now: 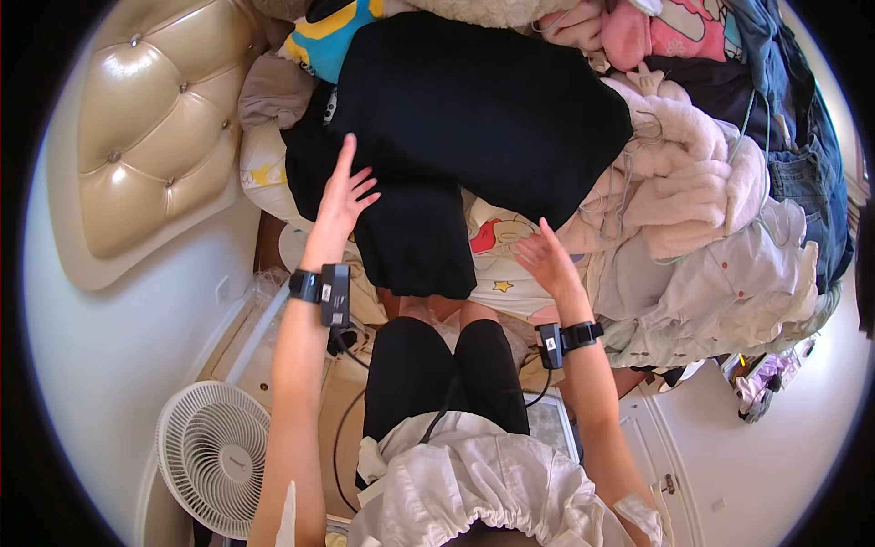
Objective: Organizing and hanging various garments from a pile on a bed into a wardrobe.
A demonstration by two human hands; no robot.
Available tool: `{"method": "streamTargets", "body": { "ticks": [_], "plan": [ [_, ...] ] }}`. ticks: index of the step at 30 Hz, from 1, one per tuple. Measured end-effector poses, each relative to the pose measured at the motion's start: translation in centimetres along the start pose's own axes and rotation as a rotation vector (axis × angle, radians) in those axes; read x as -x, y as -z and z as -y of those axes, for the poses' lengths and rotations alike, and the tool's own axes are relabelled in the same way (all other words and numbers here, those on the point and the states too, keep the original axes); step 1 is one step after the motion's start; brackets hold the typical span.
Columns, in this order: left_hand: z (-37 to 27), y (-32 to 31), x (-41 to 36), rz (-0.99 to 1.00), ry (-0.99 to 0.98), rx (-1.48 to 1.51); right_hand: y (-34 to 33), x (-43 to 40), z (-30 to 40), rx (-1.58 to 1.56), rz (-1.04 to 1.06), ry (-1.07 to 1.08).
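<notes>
A large black garment [472,116] lies spread over the bed, with one part hanging toward my knees. My left hand [343,195], fingers apart, is over or beside the garment's left part; whether it touches the cloth I cannot tell. My right hand [549,261] is just below the garment's lower right corner, above a white cartoon-print bedsheet [506,277], its fingers spread and nothing in them. Both wrists wear a strap with a small black box and cable. To the right of the garment lies a pale pink fleece item [683,184].
Jeans [800,178], a pale buttoned garment [728,280] and thin wire hangers [622,184] are heaped on the right. A tufted beige headboard [160,130] stands at the left, with a white fan [219,458] below it. Plush toys and a blue-yellow item [335,44] lie behind.
</notes>
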State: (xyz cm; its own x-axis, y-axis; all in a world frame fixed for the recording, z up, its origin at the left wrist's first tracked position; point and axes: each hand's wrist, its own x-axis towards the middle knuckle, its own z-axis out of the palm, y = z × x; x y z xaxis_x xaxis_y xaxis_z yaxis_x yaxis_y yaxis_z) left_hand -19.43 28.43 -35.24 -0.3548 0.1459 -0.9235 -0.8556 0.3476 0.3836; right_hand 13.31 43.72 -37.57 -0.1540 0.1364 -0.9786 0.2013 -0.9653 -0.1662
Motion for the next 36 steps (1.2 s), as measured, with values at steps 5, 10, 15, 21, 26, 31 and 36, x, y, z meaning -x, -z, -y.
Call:
{"method": "streamTargets", "body": {
  "ticks": [5,10,15,21,26,31,36],
  "plan": [
    [-1.4,-3.2,-1.9,-0.091,-0.191,-0.061,-2.4,-2.2,0.2,-0.423,0.207,0.054],
    [-1.8,-2.1,-1.5,-0.077,-0.202,-0.087,-3.7,-2.2,0.2,-0.584,0.023,0.022],
    [-2.0,-0.6,0.1,0.137,-0.198,0.004,-5.1,-2.0,1.0,-0.652,-0.385,0.059],
    [-3.1,1.0,3.4,0.1,-0.209,0.014,-1.9,-3.2,1.8,-0.849,-0.174,0.108],
    [-1.4,5.8,5.7,0.134,-0.151,0.057,3.7,0.7,1.4,-0.814,-0.087,0.312],
    [4.3,6.3,6.8,-0.227,-0.305,-0.594,3.0,1.7,0.4,-0.763,-0.044,0.512],
    [6.3,-3.9,9.9,-0.034,-1.281,-1.423,1.2,3.5,0.2,-0.548,-0.105,0.714]
  ]
}}
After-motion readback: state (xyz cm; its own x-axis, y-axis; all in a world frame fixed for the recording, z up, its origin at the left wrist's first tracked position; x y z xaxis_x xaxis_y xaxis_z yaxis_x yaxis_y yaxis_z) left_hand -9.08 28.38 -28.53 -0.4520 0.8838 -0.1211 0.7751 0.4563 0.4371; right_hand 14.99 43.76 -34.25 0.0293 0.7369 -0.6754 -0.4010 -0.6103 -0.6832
